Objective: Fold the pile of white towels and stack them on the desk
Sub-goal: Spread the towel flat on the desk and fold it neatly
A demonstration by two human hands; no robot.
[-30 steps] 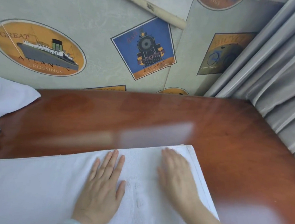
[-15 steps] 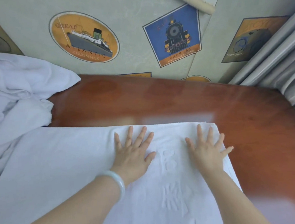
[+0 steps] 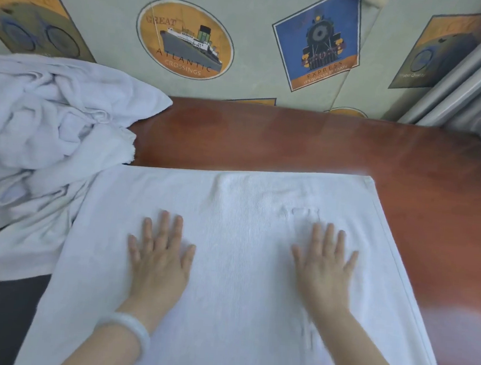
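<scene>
A white towel (image 3: 243,240) is being pressed flat at the middle of a polished wooden desk (image 3: 323,142), its far edge lying toward twelve o'clock. Both hands are being laid on it palm down, fingers straight and spread wide, with nothing gripped: the left hand (image 3: 160,259), a pale bracelet (image 3: 130,329) on its wrist, at eight o'clock of the towel's centre, and the right hand (image 3: 324,271) at four o'clock. A crumpled pile of white towels (image 3: 44,138) is lying at ten o'clock, touching the spread towel's left edge. No folded stack is being shown anywhere in view. The task is therefore being judged as early: this towel is only being smoothed, whether already folded once cannot be told, and the pile is awaiting folding and stacking.
</scene>
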